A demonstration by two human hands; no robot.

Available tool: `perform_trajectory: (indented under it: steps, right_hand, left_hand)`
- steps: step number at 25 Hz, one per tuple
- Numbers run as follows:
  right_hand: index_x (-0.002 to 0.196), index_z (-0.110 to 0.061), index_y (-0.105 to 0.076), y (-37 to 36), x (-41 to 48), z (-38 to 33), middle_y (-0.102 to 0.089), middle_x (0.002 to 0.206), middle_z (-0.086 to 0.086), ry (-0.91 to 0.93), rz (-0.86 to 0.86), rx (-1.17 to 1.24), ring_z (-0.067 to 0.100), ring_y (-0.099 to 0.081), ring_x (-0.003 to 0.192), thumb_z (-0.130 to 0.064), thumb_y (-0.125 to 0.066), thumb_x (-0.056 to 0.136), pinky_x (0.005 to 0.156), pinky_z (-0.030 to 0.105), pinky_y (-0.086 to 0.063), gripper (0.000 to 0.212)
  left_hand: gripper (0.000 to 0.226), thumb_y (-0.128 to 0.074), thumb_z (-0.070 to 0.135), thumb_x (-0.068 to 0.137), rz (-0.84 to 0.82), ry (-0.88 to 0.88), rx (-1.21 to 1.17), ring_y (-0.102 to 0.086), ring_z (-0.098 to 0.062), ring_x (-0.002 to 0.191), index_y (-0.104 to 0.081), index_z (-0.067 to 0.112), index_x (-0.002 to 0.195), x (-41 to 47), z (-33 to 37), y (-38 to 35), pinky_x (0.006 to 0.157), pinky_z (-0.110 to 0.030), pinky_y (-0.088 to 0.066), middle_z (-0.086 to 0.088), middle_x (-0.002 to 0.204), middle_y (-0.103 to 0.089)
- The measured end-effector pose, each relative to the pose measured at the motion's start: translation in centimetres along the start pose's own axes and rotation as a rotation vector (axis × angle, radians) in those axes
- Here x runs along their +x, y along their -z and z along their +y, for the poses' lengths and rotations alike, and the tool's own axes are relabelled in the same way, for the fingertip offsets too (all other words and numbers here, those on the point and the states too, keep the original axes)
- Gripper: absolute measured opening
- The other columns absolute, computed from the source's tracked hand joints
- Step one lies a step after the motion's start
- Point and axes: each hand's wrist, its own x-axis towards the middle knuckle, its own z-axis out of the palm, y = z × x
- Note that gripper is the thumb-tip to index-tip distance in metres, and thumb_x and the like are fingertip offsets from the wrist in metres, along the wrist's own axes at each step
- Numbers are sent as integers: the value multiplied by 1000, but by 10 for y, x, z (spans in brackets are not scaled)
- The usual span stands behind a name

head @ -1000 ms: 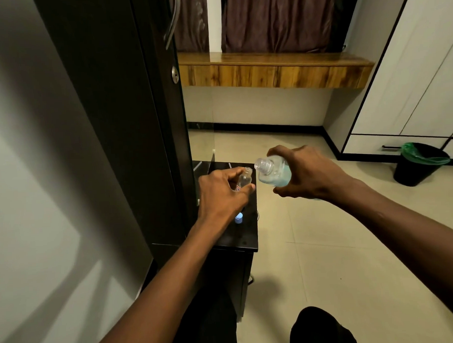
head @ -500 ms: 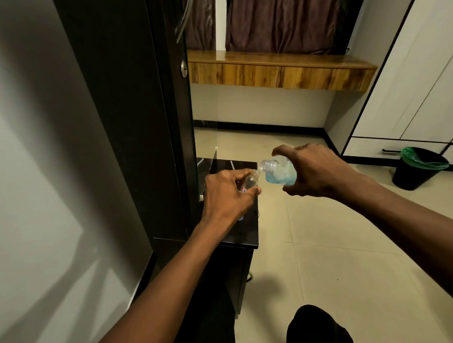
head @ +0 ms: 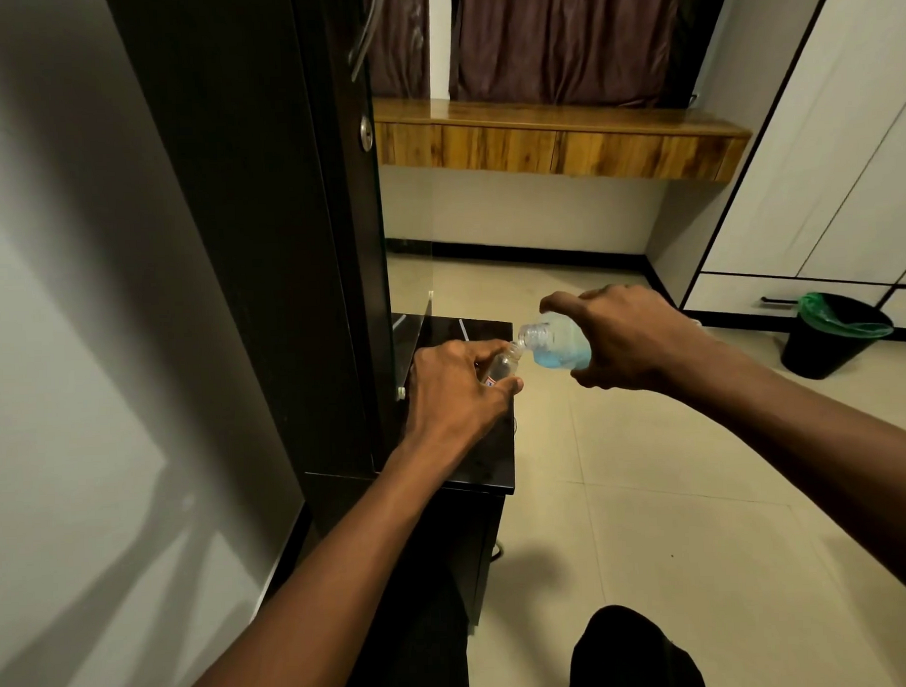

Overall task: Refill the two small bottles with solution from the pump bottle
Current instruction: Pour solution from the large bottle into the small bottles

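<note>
My left hand (head: 455, 389) grips a small clear bottle (head: 504, 362), tilted with its open mouth pointing up and to the right. My right hand (head: 625, 337) holds the larger clear bottle (head: 556, 345) with blue solution in it, its pump top off, tipped on its side. Its open neck touches the mouth of the small bottle. Both are held above the far end of a black glossy stand (head: 488, 460). A second small bottle is not visible; my left hand hides that part of the stand.
A tall dark cabinet door (head: 262, 221) stands close on the left of the stand. A black bin with a green liner (head: 835, 332) sits at the right by white wardrobe doors (head: 815, 186). A wooden shelf (head: 557, 139) runs along the far wall.
My right hand has tipped the larger bottle further and brought its neck left onto the small bottle's mouth. A blue cap seen on the stand a second ago is now hidden by my left hand.
</note>
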Motion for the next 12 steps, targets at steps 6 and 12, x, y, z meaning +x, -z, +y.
perform_trajectory:
  steps: [6, 12]
  right_hand:
    - [147, -26, -40, 3, -1, -3, -72, 116, 11, 1, -15, -50, 36, -69, 95, -31, -84, 75, 78, 46, -61, 85]
    - [145, -28, -39, 2, 1, -4, -73, 113, 9, 0, -39, -97, 35, -70, 90, -30, -84, 72, 74, 45, -61, 86]
  left_hand:
    - [46, -89, 36, 73, -3, 4, 13, -71, -7, 76, -78, 25, 116, -2, -1, -1, 80, -28, -62, 4, 93, -81]
    - [45, -89, 35, 72, -4, 10, 20, -72, -10, 75, -79, 25, 115, -3, -1, -2, 79, -32, -62, 3, 92, -81]
